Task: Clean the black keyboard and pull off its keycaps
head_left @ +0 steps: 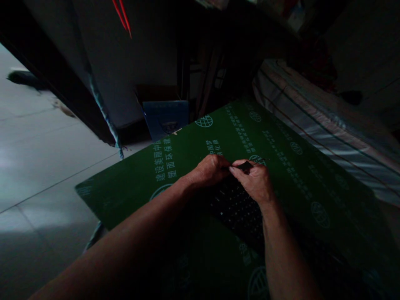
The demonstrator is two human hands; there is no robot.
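Both of my hands meet over a green sheet (290,166) printed with white characters and globe marks. My left hand (210,170) is curled closed, fingertips pinching toward the right. My right hand (255,180) is also closed, pinching the edge of a small dark flat piece (245,165) that sits between the two hands. Beneath the hands lies a dark mesh-like cloth (237,210) dotted with pale specks, spreading toward me. The light is dim, so I cannot make out what the dark piece is.
A pale tiled floor (40,166) lies to the left. A blue box (165,116) stands beyond the sheet's far edge against a dark wall. Striped fabric (315,121) runs along the right. Red strips (122,16) hang at the top.
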